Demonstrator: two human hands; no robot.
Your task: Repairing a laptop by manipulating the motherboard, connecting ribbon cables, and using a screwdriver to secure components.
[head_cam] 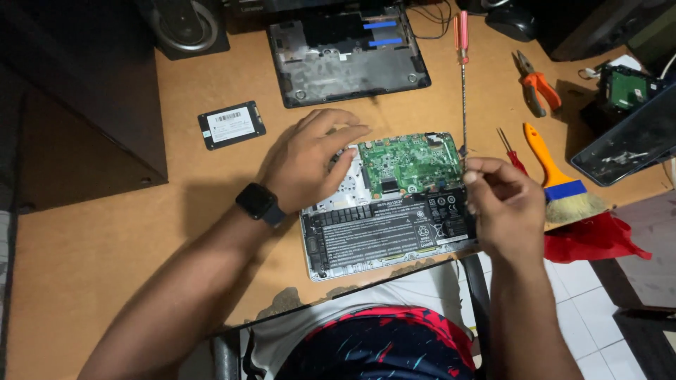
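An opened laptop base (331, 264) lies at the desk's near edge, showing a green circuit board (408, 162) and a long black battery (384, 229). My left hand (310, 162), with a black watch (257, 202) on the wrist, rests open on the laptop's upper left, fingers spread beside the board. My right hand (496, 204) is at the laptop's right edge, thumb and fingers pinched at the tip of a long thin screwdriver (463, 91). Its red handle points away from me. Whether a screw sits between the fingertips is hidden.
The laptop's removed bottom cover (345, 63) lies farther back. A flat black drive (231, 124) sits to the left. On the right are orange-handled pliers (539, 88), a small red screwdriver (510, 151), an orange-handled brush (556, 176), a red cloth (595, 239), and a dark tray (627, 141).
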